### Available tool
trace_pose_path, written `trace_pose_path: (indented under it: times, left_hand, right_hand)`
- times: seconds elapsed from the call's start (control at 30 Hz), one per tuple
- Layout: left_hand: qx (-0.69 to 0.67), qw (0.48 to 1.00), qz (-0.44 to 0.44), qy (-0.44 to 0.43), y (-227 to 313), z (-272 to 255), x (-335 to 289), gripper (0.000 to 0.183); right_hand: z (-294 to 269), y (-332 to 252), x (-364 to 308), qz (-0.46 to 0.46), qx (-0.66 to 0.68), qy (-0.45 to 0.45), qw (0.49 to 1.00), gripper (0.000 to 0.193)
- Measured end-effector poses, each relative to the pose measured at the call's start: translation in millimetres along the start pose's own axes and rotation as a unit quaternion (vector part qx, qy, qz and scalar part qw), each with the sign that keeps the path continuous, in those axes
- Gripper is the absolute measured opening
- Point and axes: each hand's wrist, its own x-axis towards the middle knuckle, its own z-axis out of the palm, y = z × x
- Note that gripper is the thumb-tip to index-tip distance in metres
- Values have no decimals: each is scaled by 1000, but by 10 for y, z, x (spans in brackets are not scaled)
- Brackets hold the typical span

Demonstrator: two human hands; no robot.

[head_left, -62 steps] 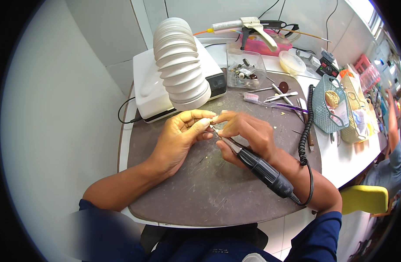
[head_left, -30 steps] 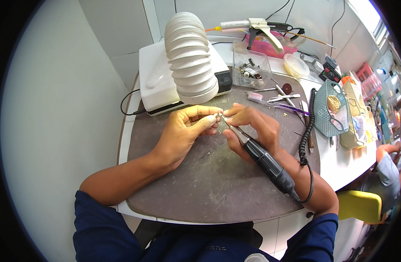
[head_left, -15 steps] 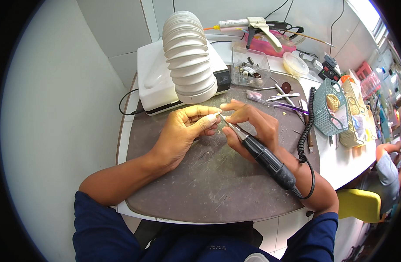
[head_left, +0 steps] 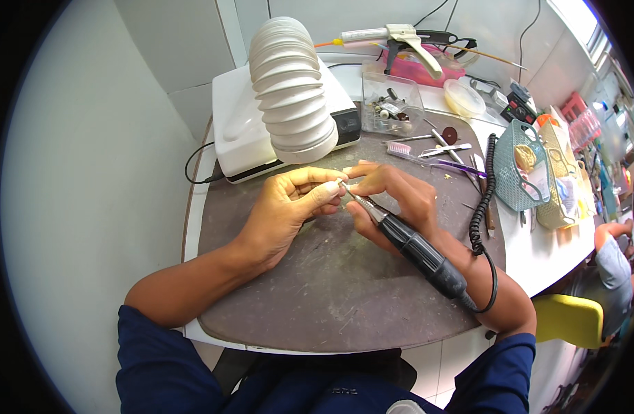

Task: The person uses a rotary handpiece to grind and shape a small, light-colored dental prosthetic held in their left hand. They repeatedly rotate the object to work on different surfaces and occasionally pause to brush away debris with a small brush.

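My left hand point(head_left: 279, 212) pinches a small whitish piece point(head_left: 340, 181) between thumb and fingertips; its exact kind is too small to make out. In my right hand point(head_left: 408, 199) lies a black and silver rotary handpiece point(head_left: 422, 254), tilted with its thin tip up and to the left. That tip meets or nearly meets the piece; whether they touch cannot be told. The fingertips of both hands come close together over the dark grey work mat point(head_left: 317, 297). A coiled black cord point(head_left: 484, 200) leads off from the handpiece's lower end.
A ribbed white hose point(head_left: 293, 90) rises from a white box-shaped unit point(head_left: 234, 124) just beyond my hands. Behind them stand a clear tray of small parts point(head_left: 393, 110) and a dispensing gun point(head_left: 413, 45). A toothbrush point(head_left: 434, 161), tools and baskets point(head_left: 520, 169) lie rightward; a person point(head_left: 596, 290) is farther right.
The grip of both hands stays the same. The hands and handpiece tip have shifted very slightly left, and the whole view has moved a little with them.
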Motion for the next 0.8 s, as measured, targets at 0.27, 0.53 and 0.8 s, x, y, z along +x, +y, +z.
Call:
trace_pose_path:
  times: [0.27,0.53,0.8]
  left_hand:
    - [11,999,6,32,60,36,-39,17]
    - [49,996,68,14,44,25,42,15]
    - [136,974,176,-48,-83,13,17,10]
  right_hand:
    - [-16,4,-58,97,31,45,994,20]
    - [-88,147,-126,332,180,114,919,19]
    - [-380,-231,-313,533,196,157,808,18]
